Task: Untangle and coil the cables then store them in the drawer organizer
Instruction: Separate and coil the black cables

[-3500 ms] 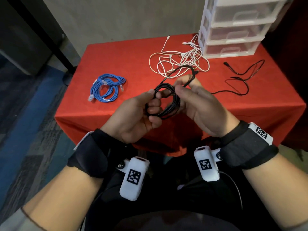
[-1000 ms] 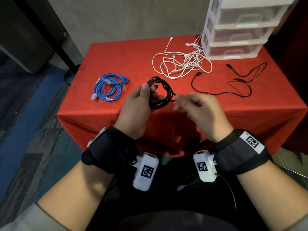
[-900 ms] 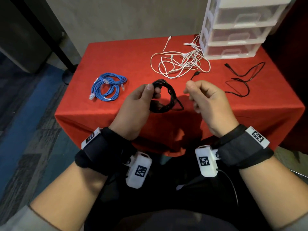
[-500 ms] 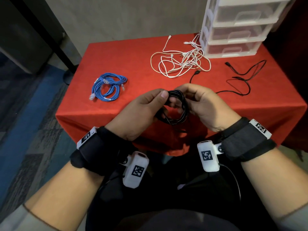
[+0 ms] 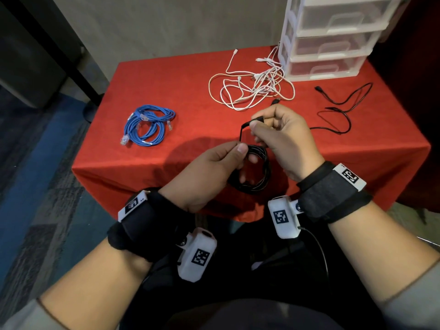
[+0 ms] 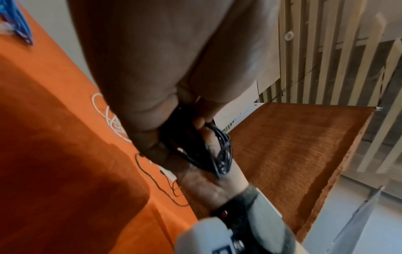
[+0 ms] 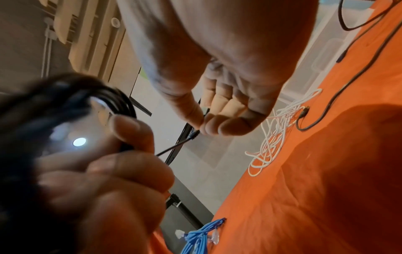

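Note:
A black cable wound into a coil (image 5: pixel 256 173) hangs in front of the red table's near edge. My left hand (image 5: pixel 238 153) grips the coil (image 6: pixel 208 147) at its top, thumb over the strands. My right hand (image 5: pixel 256 122) is just above it and pinches the cable's free plug end (image 5: pixel 258 119) between thumb and forefinger. A short stretch of cable runs down from the pinch to the coil. In the right wrist view the pinched plug end (image 7: pixel 199 131) shows clearly, with the coil (image 7: pixel 71 96) blurred at the left.
On the red table (image 5: pixel 190 79) lie a coiled blue network cable (image 5: pixel 147 127), a tangle of white cables (image 5: pixel 252 91) and a loose black cable (image 5: pixel 338 110). A white three-drawer organizer (image 5: pixel 328 36), all drawers closed, stands at the back right.
Half a second ago both hands were together on the coil. My right hand has since risen away from it, drawing the free plug end up, while the left keeps hold of the coil.

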A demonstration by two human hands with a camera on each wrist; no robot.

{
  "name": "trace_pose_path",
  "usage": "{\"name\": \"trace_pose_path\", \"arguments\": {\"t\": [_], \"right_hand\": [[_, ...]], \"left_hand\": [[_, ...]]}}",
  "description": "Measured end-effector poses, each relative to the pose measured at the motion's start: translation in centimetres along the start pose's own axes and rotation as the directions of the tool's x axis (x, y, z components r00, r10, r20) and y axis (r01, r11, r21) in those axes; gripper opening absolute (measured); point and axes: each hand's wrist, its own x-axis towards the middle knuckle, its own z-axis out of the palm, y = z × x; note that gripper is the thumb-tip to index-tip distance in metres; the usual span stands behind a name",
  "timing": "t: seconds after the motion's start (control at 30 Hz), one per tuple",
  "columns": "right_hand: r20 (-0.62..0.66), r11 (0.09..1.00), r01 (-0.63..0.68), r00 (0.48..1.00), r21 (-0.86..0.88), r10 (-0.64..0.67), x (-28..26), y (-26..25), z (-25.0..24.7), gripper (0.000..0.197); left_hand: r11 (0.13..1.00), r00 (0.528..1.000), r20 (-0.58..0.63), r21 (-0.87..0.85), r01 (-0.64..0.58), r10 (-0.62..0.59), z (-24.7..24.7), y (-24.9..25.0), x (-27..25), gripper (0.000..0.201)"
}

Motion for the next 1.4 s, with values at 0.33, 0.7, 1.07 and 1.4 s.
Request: {"name": "trace_pose_path", "arguments": {"t": [0.33, 0.7, 1.07, 1.4], "right_hand": [[0.086, 0.998, 0.015, 0.996, -0.059, -0.010, -1.0, -1.3, -0.4, 0.008], [0.116, 0.947, 0.108, 0.990, -0.303, -0.076, -4.8, -0.8, 1.1, 0.008], [0.155, 0.951, 0.137, 0.983, -0.277, -0.096, -4.4, -0.8, 1.3, 0.004], [0.019, 0.949, 0.261, 0.965, -0.179, -0.262, -4.8, 0.0, 2.7, 0.027]], "left_hand": [[0.986, 0.933, -0.360, 0.164, 0.033, 0.028, 1.0, -3.5, 1.2, 0.015], [0.787, 0.889, -0.290, -0.606, 0.115, -0.354, 0.1, 0.1, 1.2, 0.026], [0.907, 0.899, -0.327, -0.393, 0.152, -0.292, 0.3, -0.7, 1.7, 0.040], [0.944, 0.932, -0.347, -0.328, -0.010, -0.110, 0.4, -0.4, 1.6, 0.027]]}}
